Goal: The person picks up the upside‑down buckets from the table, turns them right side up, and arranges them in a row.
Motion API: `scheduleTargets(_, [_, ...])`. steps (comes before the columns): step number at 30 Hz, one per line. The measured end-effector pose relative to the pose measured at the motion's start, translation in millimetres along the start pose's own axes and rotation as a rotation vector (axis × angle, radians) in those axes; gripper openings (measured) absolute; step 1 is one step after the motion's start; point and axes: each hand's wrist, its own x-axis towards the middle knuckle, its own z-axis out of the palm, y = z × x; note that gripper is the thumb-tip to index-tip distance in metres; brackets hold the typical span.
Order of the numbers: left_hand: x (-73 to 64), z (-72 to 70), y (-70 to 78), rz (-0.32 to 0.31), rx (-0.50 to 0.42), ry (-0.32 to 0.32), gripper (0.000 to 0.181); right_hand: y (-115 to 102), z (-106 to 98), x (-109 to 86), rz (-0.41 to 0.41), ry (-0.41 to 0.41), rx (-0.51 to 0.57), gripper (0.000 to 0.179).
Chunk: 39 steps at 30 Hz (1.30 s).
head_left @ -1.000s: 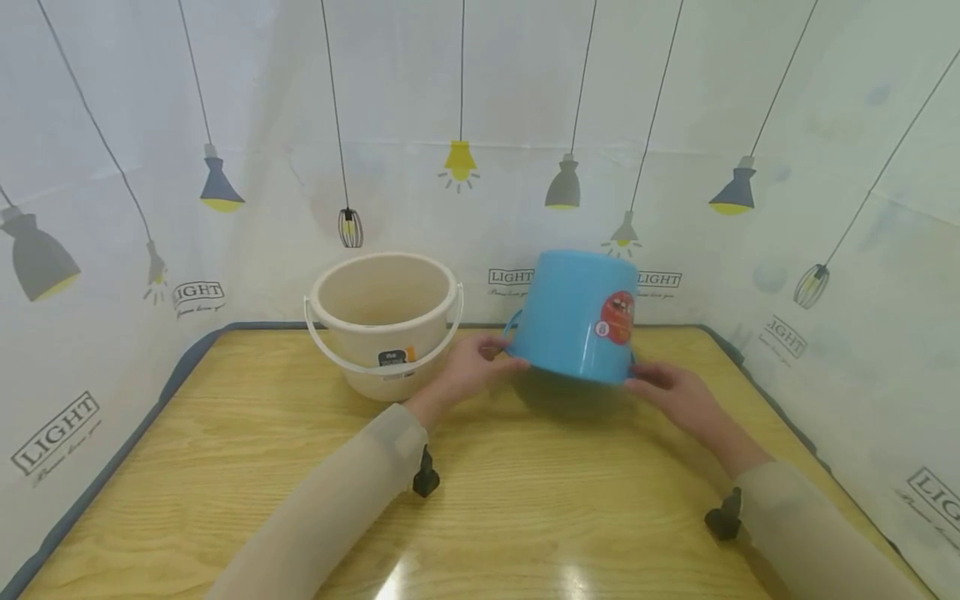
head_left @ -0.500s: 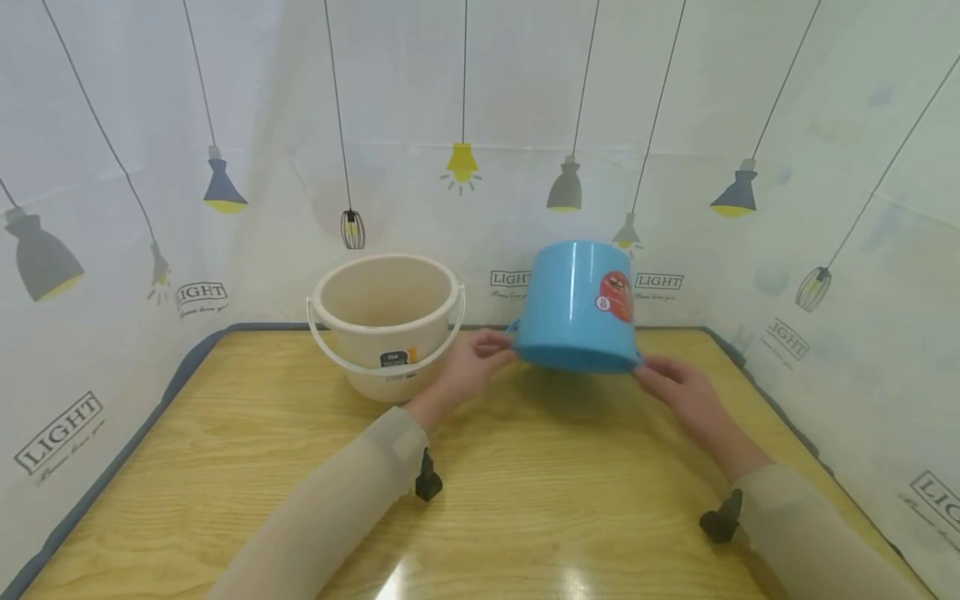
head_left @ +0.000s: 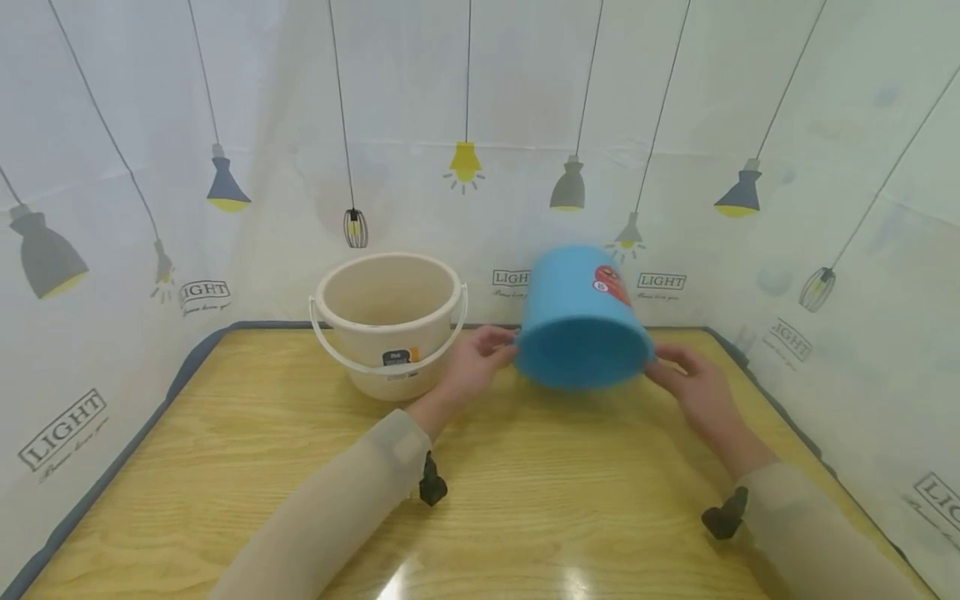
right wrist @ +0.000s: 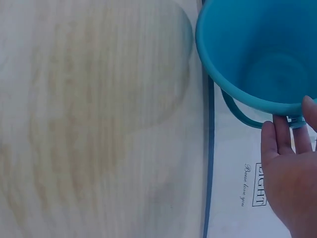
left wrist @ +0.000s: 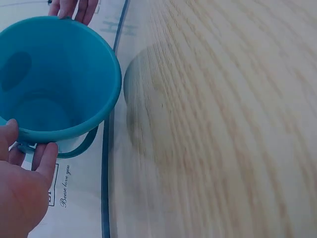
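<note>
A blue bucket with a red sticker is tipped over, its mouth facing down and toward me, above the back right of the table. My left hand pinches its rim at the left side. On the opposite side my right hand grips the rim with thumb and fingers. Both wrist views look into the bucket's hollow inside; the left wrist view has the left hand at the handle joint, and the right wrist view has the right hand there too. The blue handle hangs behind the rim.
A cream bucket with a white handle stands upright on the wooden table, just left of my left hand. Behind it rises a pale wall sheet printed with lamps, meeting the table's dark blue back edge.
The blue bucket has tilted from nearly upside down so that its mouth now turns toward me. Both hands have stayed at its rim, the right one shifting slightly right.
</note>
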Motion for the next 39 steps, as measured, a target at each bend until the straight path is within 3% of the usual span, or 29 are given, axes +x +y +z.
scheduleTargets(14, [-8.1, 1.7, 15.6, 0.040, -0.117, -0.025, 0.028, -11.5, -12.3, -6.3, -0.096, 0.016, 0.036, 0.051])
scheduleTargets(21, [-13.4, -5.9, 24.1, 0.033, -0.028, -0.051, 0.036, -19.8, -16.2, -8.5, -0.121, 0.007, 0.074, 0.049])
scheduleTargets(27, [-14.3, -12.8, 27.6, 0.074, 0.060, -0.091, 0.047, -26.9, -25.2, -9.4, -0.059, -0.026, -0.012, 0.059])
scheduleTargets(33, [-16.1, -19.0, 30.0, 0.132, 0.054, -0.137, 0.058, -32.9, -30.4, -12.3, -0.076, -0.092, -0.026, 0.062])
scheduleTargets(39, [-15.8, -26.4, 31.9, 0.162, 0.047, -0.193, 0.067, -33.0, -30.6, -12.3, -0.125, -0.107, -0.041, 0.058])
